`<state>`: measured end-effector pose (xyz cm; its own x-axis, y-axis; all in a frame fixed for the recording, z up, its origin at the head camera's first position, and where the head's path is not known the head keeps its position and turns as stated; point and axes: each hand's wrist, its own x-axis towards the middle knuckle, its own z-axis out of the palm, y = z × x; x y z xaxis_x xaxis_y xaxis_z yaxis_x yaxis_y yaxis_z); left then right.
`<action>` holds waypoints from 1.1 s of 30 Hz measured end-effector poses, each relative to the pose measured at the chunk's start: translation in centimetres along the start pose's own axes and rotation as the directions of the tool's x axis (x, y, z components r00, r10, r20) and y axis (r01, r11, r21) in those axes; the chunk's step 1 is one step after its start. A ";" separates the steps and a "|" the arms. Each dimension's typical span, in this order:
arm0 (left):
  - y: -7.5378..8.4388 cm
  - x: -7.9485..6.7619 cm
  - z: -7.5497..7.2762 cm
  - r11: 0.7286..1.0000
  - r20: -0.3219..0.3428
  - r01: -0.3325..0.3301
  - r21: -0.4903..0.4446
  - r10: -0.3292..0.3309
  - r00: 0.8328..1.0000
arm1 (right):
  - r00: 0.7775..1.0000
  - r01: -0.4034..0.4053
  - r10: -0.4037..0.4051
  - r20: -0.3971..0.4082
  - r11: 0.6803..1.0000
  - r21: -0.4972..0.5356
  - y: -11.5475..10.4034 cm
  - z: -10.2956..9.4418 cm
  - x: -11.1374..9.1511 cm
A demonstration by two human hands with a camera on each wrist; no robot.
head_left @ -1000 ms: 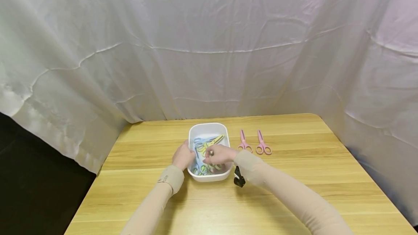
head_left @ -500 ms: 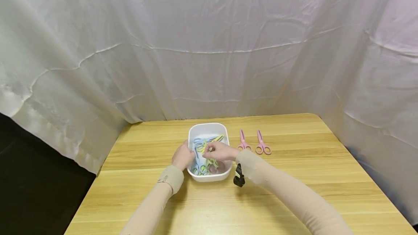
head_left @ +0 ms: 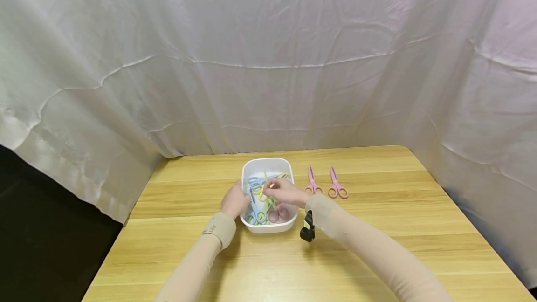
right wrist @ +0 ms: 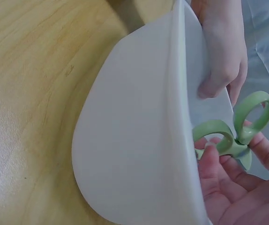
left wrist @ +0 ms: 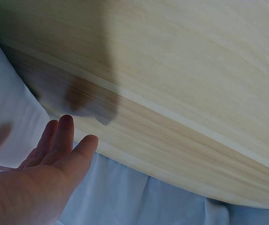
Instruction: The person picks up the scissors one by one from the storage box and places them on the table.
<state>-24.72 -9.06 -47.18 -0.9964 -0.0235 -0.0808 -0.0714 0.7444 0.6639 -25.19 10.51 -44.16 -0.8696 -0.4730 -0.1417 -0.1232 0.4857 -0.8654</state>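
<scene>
A white plastic bin (head_left: 268, 229) holds several scissors, among them blue scissors (head_left: 256, 210) and, partly covered, yellow ones. My left hand (head_left: 236, 199) grips the bin's left wall, thumb over the rim and fingers along the outside. Over the bin's right half, my right hand (head_left: 286, 193) holds green scissors (right wrist: 237, 149) by the handle loops, thumb and fingers about them. In the right wrist view the loops stand close to the bin's rim; in the head view pink-looking loops show just below them, inside the bin.
Two pink scissors (head_left: 334, 182) lie side by side on the wooden table (head_left: 377, 227), right of the bin, blades pointing away. A small black camera (head_left: 308, 233) hangs below the right wrist. A pale curtain (head_left: 268, 83) rises behind the table's far edge.
The right hand has risen slightly toward the far side, bringing the green scissors up from among the others. More of the pink loops shows beneath. The left hand and the bin have kept still.
</scene>
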 end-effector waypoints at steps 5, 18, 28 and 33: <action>-0.1 0.1 0.0 1.000 0.003 0.005 -0.003 -0.005 1.000 | 0.999 0.003 0.000 -0.044 0.998 0.066 0.2 -0.1 -0.1; 0.1 -0.2 -0.1 1.000 0.010 0.008 -0.004 -0.008 1.000 | 0.996 0.031 -0.011 -0.092 0.976 0.215 0.2 -0.3 -0.9; 0.1 -0.2 0.0 1.000 0.006 0.010 0.011 -0.010 1.000 | 0.994 0.036 -0.007 -0.109 0.963 0.268 0.5 -0.3 -0.8; 0.1 -0.2 0.0 1.000 0.008 0.016 0.014 -0.016 1.000 | 0.992 0.043 -0.009 -0.125 0.961 0.274 0.7 -0.3 -0.8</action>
<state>-24.54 -8.94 -47.11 -0.9948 -0.0305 -0.0972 -0.0868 0.7530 0.6523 -24.76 11.42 -44.54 -0.9214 -0.3817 -0.0731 -0.0246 0.2451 -0.9692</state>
